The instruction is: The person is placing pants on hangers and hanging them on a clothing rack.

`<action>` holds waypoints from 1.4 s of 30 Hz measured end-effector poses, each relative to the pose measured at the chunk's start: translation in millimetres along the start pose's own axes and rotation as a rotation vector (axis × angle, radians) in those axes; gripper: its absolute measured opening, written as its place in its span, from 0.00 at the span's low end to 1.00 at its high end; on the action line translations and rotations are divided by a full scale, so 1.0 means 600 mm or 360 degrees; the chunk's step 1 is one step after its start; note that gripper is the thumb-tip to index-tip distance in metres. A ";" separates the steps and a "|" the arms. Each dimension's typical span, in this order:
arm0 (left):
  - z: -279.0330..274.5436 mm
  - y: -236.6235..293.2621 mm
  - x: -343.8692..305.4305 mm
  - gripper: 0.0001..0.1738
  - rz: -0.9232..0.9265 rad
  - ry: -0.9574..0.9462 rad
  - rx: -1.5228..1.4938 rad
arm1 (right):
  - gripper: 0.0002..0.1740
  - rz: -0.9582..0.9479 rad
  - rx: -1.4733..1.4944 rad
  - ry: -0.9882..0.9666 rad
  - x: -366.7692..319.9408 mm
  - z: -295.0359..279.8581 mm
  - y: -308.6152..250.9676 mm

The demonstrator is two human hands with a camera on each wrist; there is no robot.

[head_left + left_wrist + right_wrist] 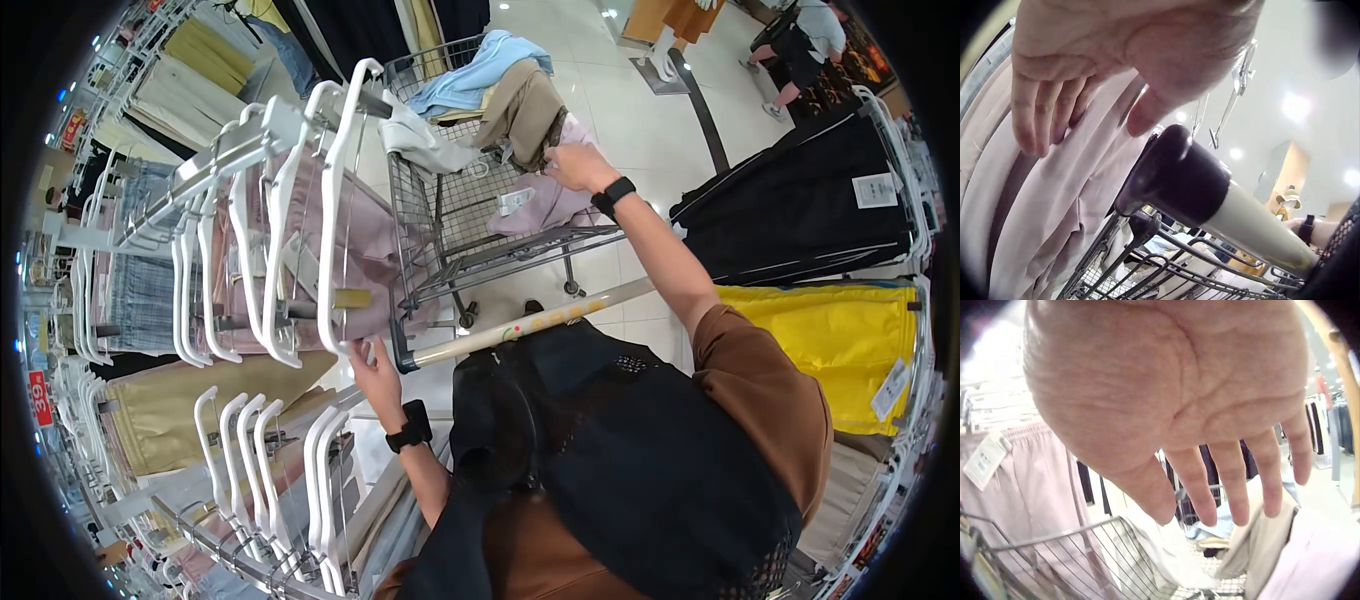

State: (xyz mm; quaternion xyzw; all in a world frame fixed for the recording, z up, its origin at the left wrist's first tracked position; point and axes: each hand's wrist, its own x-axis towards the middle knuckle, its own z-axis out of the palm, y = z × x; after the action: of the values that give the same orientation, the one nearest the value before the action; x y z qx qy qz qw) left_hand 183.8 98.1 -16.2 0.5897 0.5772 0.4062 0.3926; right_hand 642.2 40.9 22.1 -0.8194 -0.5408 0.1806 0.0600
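Note:
In the head view my left hand (378,385) is beside the end of the cart handle (535,324), below hanging pink trousers (375,225). The left wrist view has the same hand (1129,50) with fingers loosely bent against or just before the pink fabric (1054,219); contact is unclear. My right hand (580,168) hovers over or touches a pink garment (545,205) in the cart, beside a khaki garment (518,105). The right wrist view shows that hand (1179,381) with spread fingers, holding nothing visible, above the khaki (1263,544) and white (1160,540) garments.
A light blue garment (490,75) lies at the cart's far end. White hangers (335,200) crowd the left racks. Black trousers (800,200) and yellow shorts (830,345) hang at the right. A person (815,35) stands on the tiled floor at the upper right.

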 end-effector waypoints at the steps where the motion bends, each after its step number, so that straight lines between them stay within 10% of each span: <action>1: 0.002 -0.002 -0.008 0.27 -0.0029 -0.0091 0.0151 | 0.17 -0.0019 -0.0122 0.0032 0.020 0.013 0.030; 6: 0.044 0.085 -0.040 0.27 -0.0332 -0.0388 0.0286 | 0.15 -0.0137 -0.0654 -0.0254 0.112 0.106 0.151; 15: 0.101 0.128 -0.096 0.22 0.0161 -0.0229 0.1035 | 0.12 -0.0322 -0.1234 -0.0312 0.139 0.119 0.197; 18: 0.112 0.161 -0.089 0.21 0.0355 -0.0315 0.1095 | 0.13 -0.0658 -0.1100 0.0115 0.129 0.077 0.211; 22: 0.147 0.212 -0.089 0.21 0.0365 -0.0652 0.0837 | 0.16 -0.0768 -0.0423 -0.0086 0.106 0.011 0.233; 30: 0.374 0.284 0.001 0.40 0.0941 -0.1342 0.0679 | 0.22 -0.0676 0.1290 0.0597 -0.104 -0.208 0.111; 32: 0.467 0.290 -0.010 0.36 0.1327 -0.1429 0.0526 | 0.21 -0.0825 0.1502 0.0784 -0.161 -0.246 0.098; 35: 0.528 0.288 -0.041 0.24 0.1096 -0.1925 0.1005 | 0.21 -0.0981 0.1592 0.0943 -0.270 -0.301 0.098; 40: 0.521 0.309 -0.066 0.13 0.1227 -0.1333 0.0378 | 0.17 -0.1196 0.1364 0.0400 -0.382 -0.318 0.138; 42: 0.485 0.358 -0.070 0.15 0.1190 -0.0931 -0.0175 | 0.18 -0.1080 0.0898 -0.0379 -0.400 -0.312 0.146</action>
State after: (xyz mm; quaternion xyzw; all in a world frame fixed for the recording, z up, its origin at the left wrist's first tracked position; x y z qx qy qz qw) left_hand 532.9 52.4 77.3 0.8249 0.1685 0.3664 0.3961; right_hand 701.5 -194.6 225.9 -0.5209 -0.7115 0.3839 0.2740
